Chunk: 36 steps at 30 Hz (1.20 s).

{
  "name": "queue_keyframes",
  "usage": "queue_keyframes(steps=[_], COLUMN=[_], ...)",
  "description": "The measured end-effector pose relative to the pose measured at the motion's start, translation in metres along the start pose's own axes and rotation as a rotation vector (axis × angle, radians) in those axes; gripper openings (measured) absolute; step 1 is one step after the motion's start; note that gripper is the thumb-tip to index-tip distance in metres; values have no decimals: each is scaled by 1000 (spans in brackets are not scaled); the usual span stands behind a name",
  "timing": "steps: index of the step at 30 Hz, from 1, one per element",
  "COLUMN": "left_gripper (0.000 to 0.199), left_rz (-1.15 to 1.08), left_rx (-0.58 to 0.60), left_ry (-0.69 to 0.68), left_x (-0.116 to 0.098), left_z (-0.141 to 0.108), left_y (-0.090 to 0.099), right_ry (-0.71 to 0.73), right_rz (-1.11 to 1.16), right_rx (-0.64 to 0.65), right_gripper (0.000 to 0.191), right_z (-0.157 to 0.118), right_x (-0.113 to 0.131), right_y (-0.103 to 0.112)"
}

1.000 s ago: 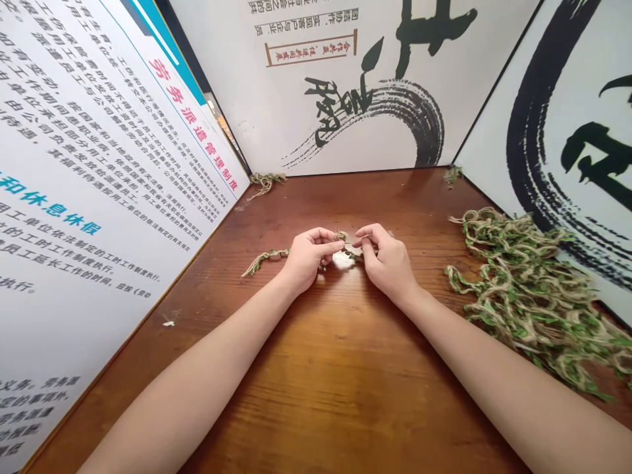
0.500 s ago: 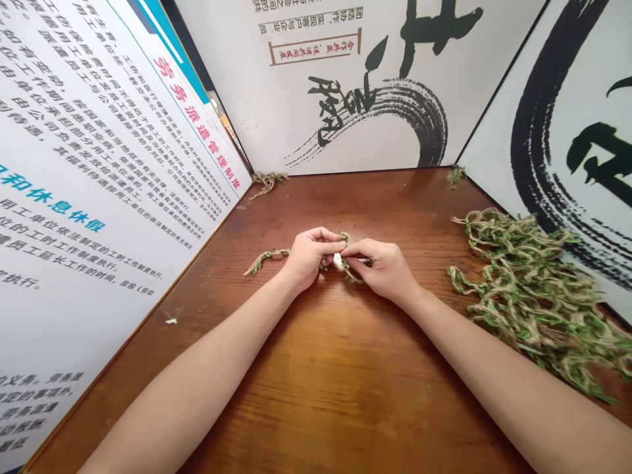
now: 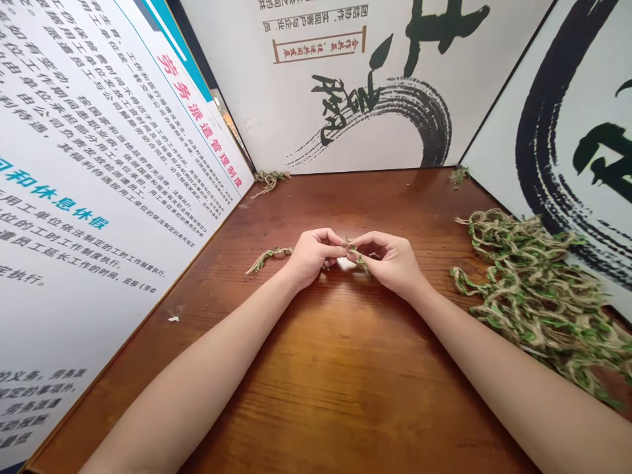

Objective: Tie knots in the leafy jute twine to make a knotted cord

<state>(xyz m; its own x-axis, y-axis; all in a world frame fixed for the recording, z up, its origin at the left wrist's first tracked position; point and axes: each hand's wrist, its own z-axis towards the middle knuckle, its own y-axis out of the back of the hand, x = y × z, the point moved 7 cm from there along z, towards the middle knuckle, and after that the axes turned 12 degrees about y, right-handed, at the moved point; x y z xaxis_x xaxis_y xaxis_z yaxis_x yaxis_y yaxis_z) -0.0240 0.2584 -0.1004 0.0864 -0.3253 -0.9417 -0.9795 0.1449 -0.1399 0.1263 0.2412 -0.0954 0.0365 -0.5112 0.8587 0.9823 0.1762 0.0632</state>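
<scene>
Over the middle of the table, my left hand and my right hand meet at the fingertips. Both are closed on one length of jute twine with green leaves. Its tail comes out to the left behind my left hand and lies on the wood. A short leafy end shows between the thumbs and hangs by my right fingers. My fingers partly hide where the twine crosses or loops.
A large tangled pile of leafy twine lies on the right of the brown wooden table. Smaller bunches sit in the back left corner and back right corner. A white scrap lies at left. Printed panels enclose the table.
My right hand has shifted slightly right, and its thumb and finger grip has moved along the twine. The leafy end between the hands sits differently. The view has shifted a little.
</scene>
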Motion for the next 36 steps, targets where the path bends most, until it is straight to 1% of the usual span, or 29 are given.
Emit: queue_keyframes(steps=[4, 7, 10, 13, 16, 19, 22, 26, 31, 36], left_gripper=[38, 38, 31, 26, 27, 29, 32, 34, 32, 31], left_rz=[173, 221, 206, 155, 157, 200, 238, 249, 210, 196], left_rx=[30, 60, 79, 100, 113, 106, 101, 109, 103, 62], left_ry=[-47, -57, -52, -47, -72, -125, -151, -150, -143, -137], left_x=[-1, 1, 1, 0, -1, -2, 0, 2, 2, -1], left_z=[-3, -3, -3, -3, -5, -7, -7, -5, -5, -7], left_y=[-5, -6, -4, -2, -4, -6, -7, -7, -7, -7], right_ry=[-42, -79, -115, -118, -106, -127, -182, -233, -244, -224], right_rz=[52, 127, 164, 149, 123, 118, 182, 307, 425, 423], right_rx=[-52, -39, -27, -17, -24, -46, -78, -103, -75, -57], right_gripper=[41, 45, 49, 48, 44, 41, 43, 45, 40, 37], right_z=[1, 3, 4, 4, 4, 3, 3, 2, 2, 2], right_x=[-1, -3, -7, -9, -11, -13, -17, -20, -20, -17], right_y=[1, 0, 0, 1, 1, 2, 3, 5, 4, 1])
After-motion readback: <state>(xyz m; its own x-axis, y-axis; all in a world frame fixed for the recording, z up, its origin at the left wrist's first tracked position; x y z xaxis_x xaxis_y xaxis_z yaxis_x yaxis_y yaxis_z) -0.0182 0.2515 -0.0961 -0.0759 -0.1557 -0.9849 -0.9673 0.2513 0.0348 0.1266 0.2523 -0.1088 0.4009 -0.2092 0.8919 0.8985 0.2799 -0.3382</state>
